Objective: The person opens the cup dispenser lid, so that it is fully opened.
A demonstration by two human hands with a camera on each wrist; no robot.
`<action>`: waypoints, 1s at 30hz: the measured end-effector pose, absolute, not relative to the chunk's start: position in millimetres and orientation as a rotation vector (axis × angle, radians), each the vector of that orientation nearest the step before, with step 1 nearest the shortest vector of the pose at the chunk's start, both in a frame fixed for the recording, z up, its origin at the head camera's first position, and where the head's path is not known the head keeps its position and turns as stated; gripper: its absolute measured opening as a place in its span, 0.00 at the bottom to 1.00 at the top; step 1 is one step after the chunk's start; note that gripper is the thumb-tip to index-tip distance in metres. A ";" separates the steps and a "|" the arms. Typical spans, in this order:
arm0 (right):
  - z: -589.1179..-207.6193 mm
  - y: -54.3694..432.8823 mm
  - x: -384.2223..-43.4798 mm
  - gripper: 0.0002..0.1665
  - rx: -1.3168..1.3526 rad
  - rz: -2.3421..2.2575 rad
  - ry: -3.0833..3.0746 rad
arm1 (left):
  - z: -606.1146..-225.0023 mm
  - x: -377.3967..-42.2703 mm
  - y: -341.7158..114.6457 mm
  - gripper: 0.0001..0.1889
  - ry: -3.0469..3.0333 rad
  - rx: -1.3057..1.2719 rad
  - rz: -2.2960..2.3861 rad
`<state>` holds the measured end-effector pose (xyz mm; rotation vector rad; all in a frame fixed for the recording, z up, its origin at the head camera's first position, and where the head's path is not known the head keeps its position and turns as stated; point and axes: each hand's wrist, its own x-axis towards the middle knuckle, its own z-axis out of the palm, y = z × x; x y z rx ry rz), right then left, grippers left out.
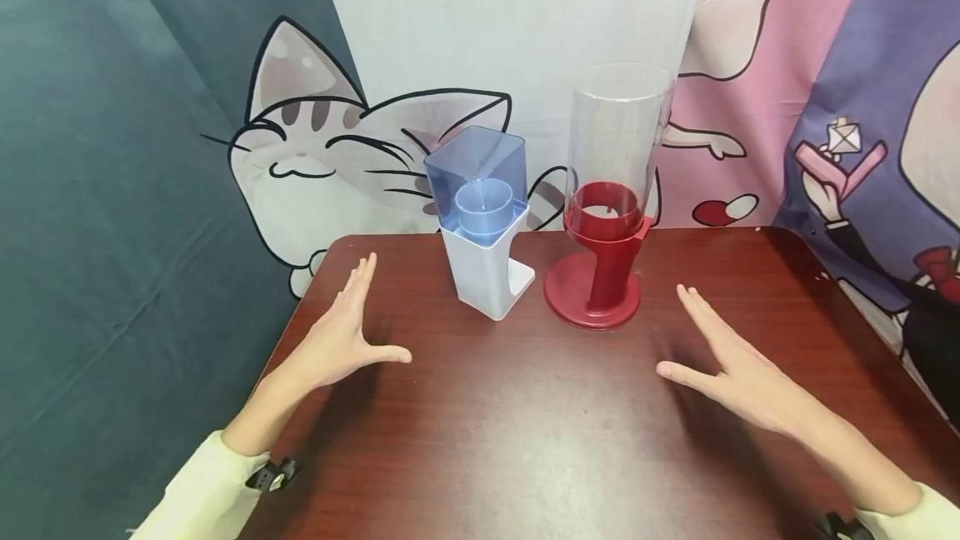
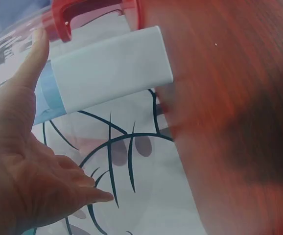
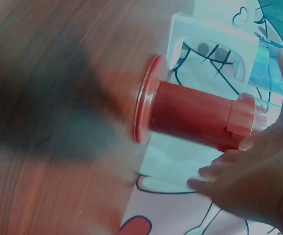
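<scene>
Both hands are held in the air above the table, empty, with thumbs spread from the fingers. My left hand (image 1: 333, 344) is at the left, nearest a white holder (image 1: 483, 269) with a see-through blue square top (image 1: 480, 152). On the other side, my right hand (image 1: 738, 373) is nearest a red round-based stand (image 1: 609, 273) that carries a tall clear cylinder (image 1: 618, 127). Both things stand upright side by side, apart from the hands. The left wrist view shows the white holder (image 2: 112, 68) beyond the thumb; the right wrist view shows the red stand (image 3: 190, 112) beyond the fingers.
The brown wooden table (image 1: 525, 440) has its far edge just behind the two stands. A cloth backdrop (image 1: 525, 15) with cartoon animals hangs behind it, and a dark green cloth (image 1: 112, 190) hangs at the left. Hand shadows fall on the tabletop.
</scene>
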<state>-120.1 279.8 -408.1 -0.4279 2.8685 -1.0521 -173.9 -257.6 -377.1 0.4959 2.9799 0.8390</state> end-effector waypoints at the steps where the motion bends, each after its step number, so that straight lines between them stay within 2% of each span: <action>1: -406.1 277.7 -121.0 0.66 -0.426 -1.081 2.848 | -376.5 -174.8 -257.2 0.78 2.973 0.491 0.872; 18: -388.2 234.4 -153.4 0.71 -0.706 -1.366 2.854 | -366.0 -190.5 -239.7 0.71 2.855 0.496 1.262; 30: -384.5 202.2 -184.2 0.67 -0.762 -1.563 2.736 | -365.0 -209.0 -215.8 0.68 2.713 0.488 1.516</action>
